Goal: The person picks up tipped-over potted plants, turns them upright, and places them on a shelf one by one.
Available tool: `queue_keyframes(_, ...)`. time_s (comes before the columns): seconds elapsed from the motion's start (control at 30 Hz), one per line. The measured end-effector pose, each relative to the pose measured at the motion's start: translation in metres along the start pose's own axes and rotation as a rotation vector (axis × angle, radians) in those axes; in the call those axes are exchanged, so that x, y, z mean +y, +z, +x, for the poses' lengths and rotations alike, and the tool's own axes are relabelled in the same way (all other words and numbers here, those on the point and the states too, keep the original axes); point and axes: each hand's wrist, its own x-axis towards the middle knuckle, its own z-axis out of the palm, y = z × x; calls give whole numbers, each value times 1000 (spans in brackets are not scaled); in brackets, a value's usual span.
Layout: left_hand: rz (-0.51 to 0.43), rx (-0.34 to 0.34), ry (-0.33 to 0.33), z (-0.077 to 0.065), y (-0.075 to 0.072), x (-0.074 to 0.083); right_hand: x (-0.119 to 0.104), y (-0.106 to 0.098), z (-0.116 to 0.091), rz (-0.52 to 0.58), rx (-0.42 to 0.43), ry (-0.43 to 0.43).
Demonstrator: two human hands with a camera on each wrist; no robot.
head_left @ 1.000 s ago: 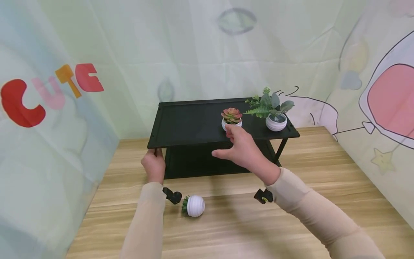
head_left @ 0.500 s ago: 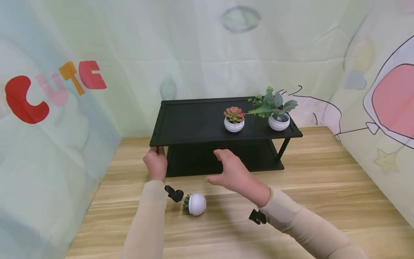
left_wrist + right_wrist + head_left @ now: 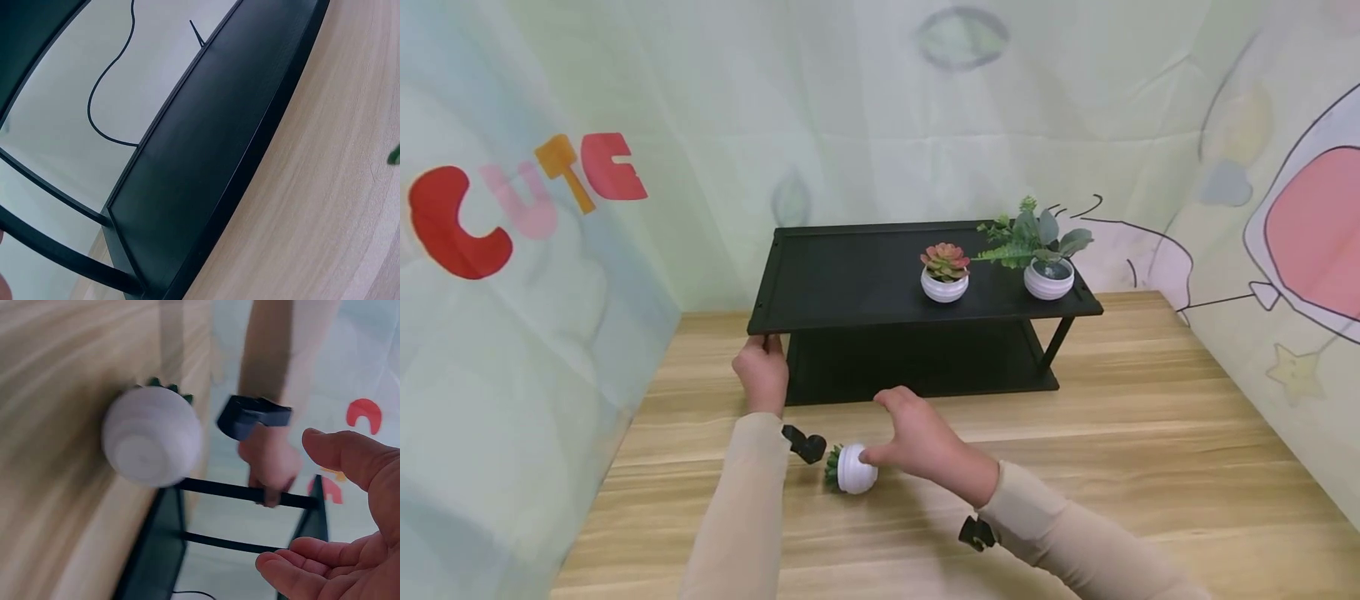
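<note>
My left hand point(image 3: 762, 373) grips the left front post point(image 3: 231, 490) of a black two-tier shelf point(image 3: 850, 279), just under the top board. On the wooden table in front of the shelf, a small succulent in a white ribbed pot point(image 3: 855, 469) lies on its side, its green leaves toward the left. My right hand point(image 3: 921, 437) reaches over beside that pot with thumb and fingers spread apart and nothing between them. In the right wrist view, the pot's round base point(image 3: 147, 456) faces the camera, apart from the right hand's fingers point(image 3: 294, 575).
A red-green succulent in a white pot point(image 3: 945, 279) and a leafy green plant in a white pot point(image 3: 1048, 279) stand upright on the top board's right half. Printed cloth point(image 3: 715, 167) surrounds the table. A dark cord point(image 3: 94, 100) shows behind the shelf.
My right hand has moved from the red-green succulent on the top board down and left, to the tipped pot on the table. My left hand keeps its grip on the post.
</note>
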Motion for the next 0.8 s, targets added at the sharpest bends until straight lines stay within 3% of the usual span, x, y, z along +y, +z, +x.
queue_keyframes(0.5, 24, 5, 25, 2, 0, -1, 4, 43, 12, -111, -60, 2)
queue_keyframes(0.8, 29, -1, 13, 1, 1, -1, 6, 59, 16, -218, -75, -50)
